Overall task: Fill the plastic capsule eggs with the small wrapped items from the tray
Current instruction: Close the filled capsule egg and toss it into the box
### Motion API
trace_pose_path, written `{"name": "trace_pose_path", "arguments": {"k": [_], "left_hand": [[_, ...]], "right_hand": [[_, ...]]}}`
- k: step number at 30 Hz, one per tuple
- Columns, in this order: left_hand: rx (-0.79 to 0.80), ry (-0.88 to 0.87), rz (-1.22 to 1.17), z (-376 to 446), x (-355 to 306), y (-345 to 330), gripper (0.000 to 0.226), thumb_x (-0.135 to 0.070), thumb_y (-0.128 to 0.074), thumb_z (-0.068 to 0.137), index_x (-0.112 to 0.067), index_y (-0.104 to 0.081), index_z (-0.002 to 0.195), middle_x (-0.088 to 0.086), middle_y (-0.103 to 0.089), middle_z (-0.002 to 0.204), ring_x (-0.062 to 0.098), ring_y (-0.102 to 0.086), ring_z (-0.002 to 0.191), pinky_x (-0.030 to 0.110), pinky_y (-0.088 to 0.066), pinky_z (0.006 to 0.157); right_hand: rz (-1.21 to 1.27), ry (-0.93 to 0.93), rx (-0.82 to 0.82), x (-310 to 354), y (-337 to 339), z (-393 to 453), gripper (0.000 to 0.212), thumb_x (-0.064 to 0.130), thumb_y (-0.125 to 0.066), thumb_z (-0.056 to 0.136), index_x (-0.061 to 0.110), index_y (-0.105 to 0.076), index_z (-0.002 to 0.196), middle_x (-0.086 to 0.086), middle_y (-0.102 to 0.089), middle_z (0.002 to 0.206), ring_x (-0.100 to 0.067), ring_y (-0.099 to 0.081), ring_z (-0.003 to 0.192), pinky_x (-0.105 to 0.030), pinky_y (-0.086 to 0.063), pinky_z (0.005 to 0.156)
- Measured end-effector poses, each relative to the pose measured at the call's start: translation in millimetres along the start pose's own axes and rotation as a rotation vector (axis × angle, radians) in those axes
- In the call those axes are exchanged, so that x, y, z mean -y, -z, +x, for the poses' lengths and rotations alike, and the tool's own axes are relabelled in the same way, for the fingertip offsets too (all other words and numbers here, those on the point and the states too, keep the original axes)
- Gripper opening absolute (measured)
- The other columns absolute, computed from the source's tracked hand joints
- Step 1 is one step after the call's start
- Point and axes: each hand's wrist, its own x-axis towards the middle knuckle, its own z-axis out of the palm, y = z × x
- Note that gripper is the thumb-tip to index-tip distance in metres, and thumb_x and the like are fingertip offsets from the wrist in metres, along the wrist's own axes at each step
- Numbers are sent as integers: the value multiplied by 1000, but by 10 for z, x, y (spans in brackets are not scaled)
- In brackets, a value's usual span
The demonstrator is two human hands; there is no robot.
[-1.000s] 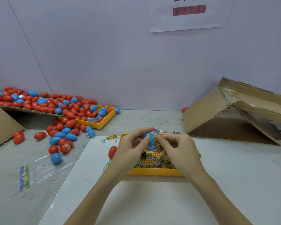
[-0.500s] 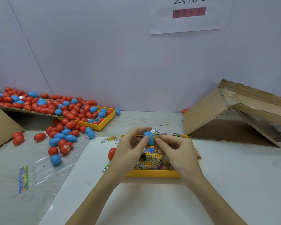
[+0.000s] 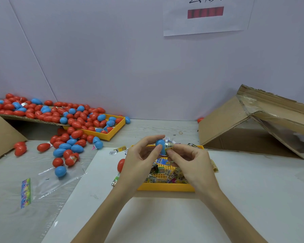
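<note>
Above yellow tray (image 3: pixel 165 187), left hand (image 3: pixel 140 160) grips blue egg (image 3: pixel 160 145).

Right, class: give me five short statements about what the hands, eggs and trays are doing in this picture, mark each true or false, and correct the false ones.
1. The left hand holds a blue egg. True.
2. The right hand is empty. False: it pinches a wrapped item against the blue egg.
3. The near tray holds wrapped items. True.
4. The far tray holds only blue eggs. False: red and blue eggs lie in it, mostly red.
5. A red egg lies just left of the near tray. True.
</note>
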Motion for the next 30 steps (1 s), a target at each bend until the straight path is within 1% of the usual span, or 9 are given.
{"name": "trace_pose_path", "arguments": {"k": [4, 10, 14, 17, 19, 22, 24, 27, 30], "left_hand": [[-19, -23, -11, 0, 6, 1, 28, -21, -66, 97, -34, -70, 122, -16, -74, 110, 7, -71, 102, 17, -57, 80], [-9, -58, -19, 4, 17, -1, 28, -20, -66, 97, -32, -71, 121, -17, -74, 108, 6, -72, 101, 15, -56, 79], [40, -100, -33, 4, 35, 17, 41, -17, -69, 93, -26, -66, 133, -6, -75, 113, 11, -71, 105, 17, -56, 85], [106, -195, 108, 17, 54, 32, 59, -16, -75, 88, -27, -56, 142, -1, -68, 121, 13, -71, 106, 21, -56, 93], [78, -283, 243, 12, 63, 17, 64, -24, -78, 82, -23, -55, 143, -2, -65, 119, 13, -72, 100, 23, -57, 92], [1, -389, 328, 7, 70, 21, 59, -27, -76, 81, -17, -62, 138, 0, -66, 111, 15, -71, 89, 27, -60, 86], [-6, -472, 413, 19, 71, 55, 57, -24, -76, 82, -13, -63, 136, 0, -65, 106, 14, -68, 87, 27, -60, 83], [9, -595, 552, 45, 80, 101, 57, -20, -74, 84, -7, -61, 138, -1, -60, 102, 6, -58, 86, 26, -58, 81], [33, -649, 624, 61, 97, 115, 56, -19, -68, 89, -5, -56, 142, 5, -60, 103, 6, -53, 91, 25, -56, 83]], "right_hand": [[-2, -13, -5, 8, -1, -6, 17, 15, -77, 89, 17, -80, 105, 6, -80, 88, -10, -76, 85, -20, -59, 71], [13, -33, -3, 35, -13, -17, 15, 15, -75, 91, 22, -79, 104, 6, -80, 88, -11, -76, 86, -20, -60, 72], [92, -108, 2, 63, 5, -14, 16, 16, -74, 91, 17, -79, 106, 3, -80, 92, -14, -77, 88, -19, -59, 72], [204, -217, 43, 105, 55, -2, 17, 18, -74, 91, 14, -80, 106, -2, -80, 96, -14, -76, 90, -18, -58, 73], [251, -288, 106, 129, 88, 3, 19, 20, -73, 92, 12, -80, 107, -7, -80, 98, -12, -75, 89, -18, -57, 73], [333, -398, 175, 154, 114, 7, 20, 20, -74, 90, 8, -81, 105, -10, -78, 96, -11, -72, 84, -19, -58, 72], [373, -464, 205, 174, 123, 8, 20, 21, -75, 88, 7, -81, 101, -11, -77, 95, -12, -72, 83, -20, -59, 72], [422, -524, 255, 196, 137, 12, 21, 21, -75, 87, 7, -82, 100, -12, -77, 99, -14, -74, 86, -20, -59, 71], [474, -579, 305, 211, 139, 22, 22, 23, -75, 88, 7, -82, 102, -11, -77, 103, -15, -75, 92, -21, -59, 74]]}}
